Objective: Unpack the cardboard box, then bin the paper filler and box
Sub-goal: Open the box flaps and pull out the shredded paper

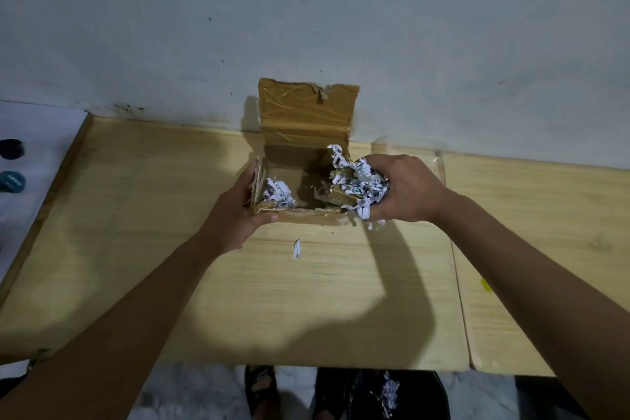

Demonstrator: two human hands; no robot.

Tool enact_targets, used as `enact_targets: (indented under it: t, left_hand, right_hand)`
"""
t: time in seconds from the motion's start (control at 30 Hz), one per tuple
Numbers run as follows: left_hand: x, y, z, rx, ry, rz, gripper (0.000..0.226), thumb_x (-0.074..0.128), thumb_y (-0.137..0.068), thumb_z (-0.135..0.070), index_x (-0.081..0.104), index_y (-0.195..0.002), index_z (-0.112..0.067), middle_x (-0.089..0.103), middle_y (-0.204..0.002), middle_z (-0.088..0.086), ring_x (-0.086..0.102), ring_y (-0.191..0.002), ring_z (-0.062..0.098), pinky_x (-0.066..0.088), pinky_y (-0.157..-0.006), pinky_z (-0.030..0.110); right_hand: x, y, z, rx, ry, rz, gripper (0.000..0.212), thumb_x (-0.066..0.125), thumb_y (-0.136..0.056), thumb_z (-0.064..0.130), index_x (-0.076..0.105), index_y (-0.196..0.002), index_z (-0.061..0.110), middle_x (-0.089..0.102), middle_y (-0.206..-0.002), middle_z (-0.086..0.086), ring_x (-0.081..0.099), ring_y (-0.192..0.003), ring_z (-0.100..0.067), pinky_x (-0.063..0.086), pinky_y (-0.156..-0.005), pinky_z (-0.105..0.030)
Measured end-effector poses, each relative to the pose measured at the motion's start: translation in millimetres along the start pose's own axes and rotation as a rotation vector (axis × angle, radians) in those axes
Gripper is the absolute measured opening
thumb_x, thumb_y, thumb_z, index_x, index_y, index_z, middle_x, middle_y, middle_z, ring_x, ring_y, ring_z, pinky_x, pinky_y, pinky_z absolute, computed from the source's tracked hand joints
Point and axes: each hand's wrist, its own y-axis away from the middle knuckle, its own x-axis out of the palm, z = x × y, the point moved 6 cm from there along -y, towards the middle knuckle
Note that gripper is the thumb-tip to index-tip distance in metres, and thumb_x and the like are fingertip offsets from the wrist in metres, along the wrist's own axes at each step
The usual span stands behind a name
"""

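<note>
Left hand [238,215] grips box [300,181] near-left corner; right hand [402,191] fingers clutch paper shreds [358,181] at right edge. Loose shred [297,248] on desk [136,215] nearer; wall [306,27] behind lid.

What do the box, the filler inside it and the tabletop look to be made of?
Box: brown cardboard, glossy tape strips across its raised flap, torn edges. Filler: shredded white paper with dark print, in thin curled strips. Tabletop: pale wood or wood-look laminate, matte, with straight grain lines; which of the two cannot be told.
</note>
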Motion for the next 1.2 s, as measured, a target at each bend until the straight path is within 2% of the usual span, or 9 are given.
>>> enact_targets:
  t: [0.07, 0.13, 0.33, 0.47, 0.67, 0.8, 0.93, 1.07, 1.2]
  left_hand:
    - [0, 1, 1, -0.014, 0.015, -0.009, 0.116, 0.094, -0.075, -0.008, 0.026, -0.166, -0.034, 0.061, -0.146, -0.016, 0.060, -0.121, -0.016, 0.042, -0.102, 0.006]
    - [0, 2, 0, -0.031, 0.020, -0.021, 0.116, 0.093, -0.075, -0.006, 0.026, -0.165, -0.036, 0.062, -0.144, -0.018, 0.061, -0.121, -0.013, 0.042, -0.101, 0.004]
    - [-2, 5, 1, -0.028, 0.055, 0.015, 0.114, 0.091, -0.077, -0.006, 0.026, -0.166, -0.036, 0.067, -0.143, -0.011, 0.066, -0.127, 0.004, 0.049, -0.115, 0.031]
    - [-5, 5, 4, -0.016, 0.068, 0.034, 0.114, 0.092, -0.071, -0.022, 0.028, -0.164, -0.039, 0.067, -0.142, -0.009, 0.065, -0.130, 0.014, 0.047, -0.117, 0.052]
    - [-4, 6, 4, -0.023, 0.086, 0.028, 0.114, 0.091, -0.076, -0.002, 0.028, -0.165, -0.035, 0.068, -0.141, -0.007, 0.067, -0.126, 0.009, 0.049, -0.116, 0.045]
    - [-4, 7, 3, -0.032, 0.097, 0.018, 0.113, 0.091, -0.076, -0.003, 0.029, -0.164, -0.037, 0.068, -0.139, -0.011, 0.067, -0.124, 0.004, 0.050, -0.114, 0.038]
    - [-5, 8, 0, -0.027, 0.094, 0.002, 0.110, 0.092, -0.076, -0.005, 0.032, -0.163, -0.036, 0.067, -0.140, -0.011, 0.067, -0.125, 0.005, 0.051, -0.112, 0.037]
    - [-5, 10, -1, -0.033, 0.098, -0.004, 0.106, 0.092, -0.075, -0.005, 0.036, -0.161, -0.030, 0.069, -0.137, -0.010, 0.069, -0.121, 0.004, 0.052, -0.111, 0.040]
    - [-6, 10, 1, -0.039, 0.085, 0.002, 0.107, 0.093, -0.076, -0.006, 0.034, -0.162, -0.027, 0.067, -0.141, -0.007, 0.067, -0.125, 0.008, 0.051, -0.113, 0.044]
  right_hand:
    - [7, 18, -14, 0.039, -0.006, 0.012, 0.055, 0.074, -0.056, 0.063, 0.064, -0.096, 0.026, 0.068, -0.078, 0.008, 0.064, -0.070, -0.023, 0.051, -0.064, -0.033]
    - [15, 33, -26, 0.074, -0.015, 0.016, 0.054, 0.076, -0.058, 0.062, 0.064, -0.097, 0.026, 0.069, -0.078, 0.008, 0.064, -0.070, -0.023, 0.051, -0.063, -0.033]
    - [44, 61, -50, 0.119, 0.037, 0.060, 0.057, 0.081, -0.061, 0.061, 0.063, -0.105, 0.029, 0.069, -0.090, 0.010, 0.065, -0.081, -0.022, 0.052, -0.068, -0.033]
    - [70, 66, -50, 0.096, 0.056, 0.108, 0.056, 0.081, -0.064, 0.057, 0.060, -0.107, 0.027, 0.064, -0.098, 0.008, 0.062, -0.090, -0.021, 0.047, -0.068, -0.032]
    - [84, 71, -46, 0.091, -0.042, 0.112, 0.071, 0.077, -0.060, 0.058, 0.064, -0.119, 0.020, 0.055, -0.122, 0.008, 0.060, -0.102, -0.020, 0.054, -0.078, -0.035]
    - [75, 68, -47, 0.057, -0.103, 0.041, 0.058, 0.095, -0.058, 0.035, 0.070, -0.104, 0.013, 0.057, -0.111, 0.006, 0.050, -0.114, -0.025, 0.039, -0.092, -0.030]
    - [53, 72, -40, 0.065, -0.204, -0.006, 0.076, 0.093, -0.069, 0.045, 0.068, -0.135, 0.019, 0.063, -0.124, 0.004, 0.058, -0.116, -0.014, 0.045, -0.098, -0.026]
    - [33, 72, -25, 0.052, -0.348, -0.155, 0.045, 0.089, -0.080, 0.036, 0.078, -0.120, 0.019, 0.068, -0.118, 0.008, 0.068, -0.102, -0.006, 0.051, -0.090, -0.014]
    - [26, 60, -12, 0.059, -0.441, -0.284, 0.005, 0.081, -0.091, 0.017, 0.083, -0.095, 0.014, 0.077, -0.096, 0.005, 0.074, -0.085, -0.011, 0.061, -0.079, -0.029]
